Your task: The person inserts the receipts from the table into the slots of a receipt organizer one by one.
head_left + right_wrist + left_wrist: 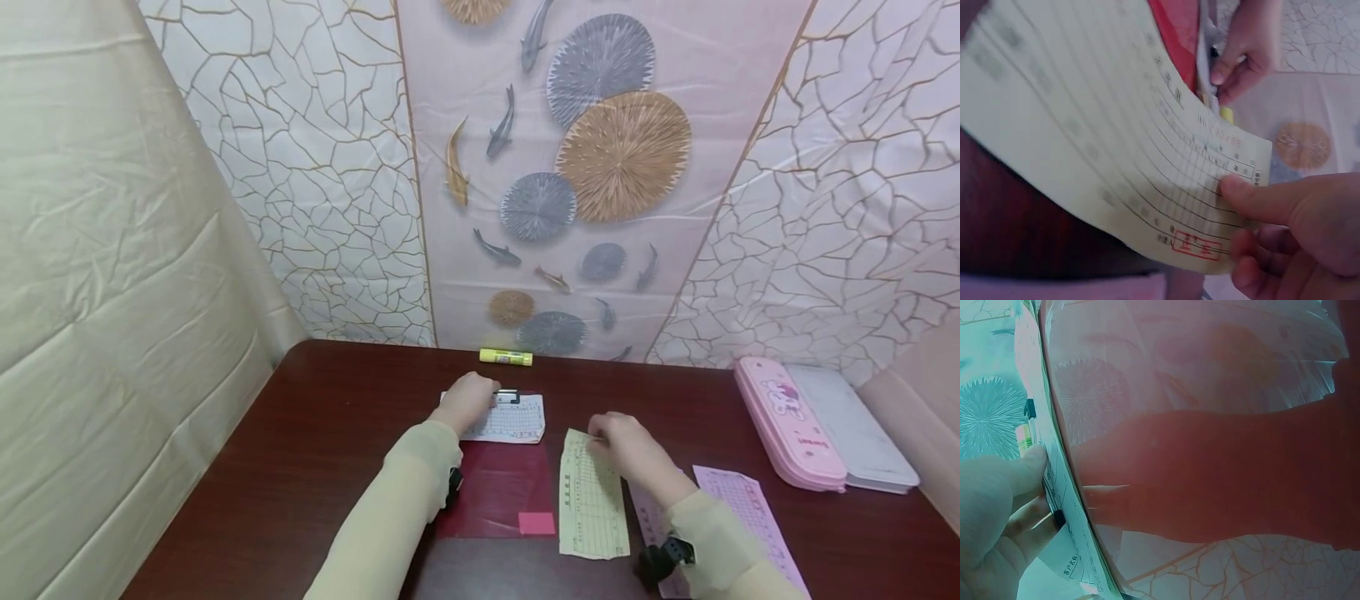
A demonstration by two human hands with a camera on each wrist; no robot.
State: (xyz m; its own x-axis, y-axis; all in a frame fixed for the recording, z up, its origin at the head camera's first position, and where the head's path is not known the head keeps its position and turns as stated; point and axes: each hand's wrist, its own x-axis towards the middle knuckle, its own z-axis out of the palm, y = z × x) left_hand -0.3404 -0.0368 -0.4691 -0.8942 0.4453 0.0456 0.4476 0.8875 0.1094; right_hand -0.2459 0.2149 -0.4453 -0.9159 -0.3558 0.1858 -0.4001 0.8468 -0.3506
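In the head view my left hand (467, 402) is at the top of a white printed form (504, 423), beside a metal clip with black ends (508, 397). The left wrist view shows the thumb and fingers pinching that clip (1030, 409) at the edge of the paper stack. Below the form extends a see-through red sheet (498, 483) with a bright pink tab (536, 523). My right hand (626, 446) pinches the top end of a pale yellow printed slip (592, 508). This slip (1110, 131) bends and bears a red stamp in the right wrist view.
Pink-purple printed sheets (738, 500) lie partly under the right forearm. A yellow glue stick (506, 357) lies at the table's back edge. To the far right are a pink pencil case (791, 425) and a flat whitish item (862, 433). Patterned cloth hangs behind the dark table (300, 467).
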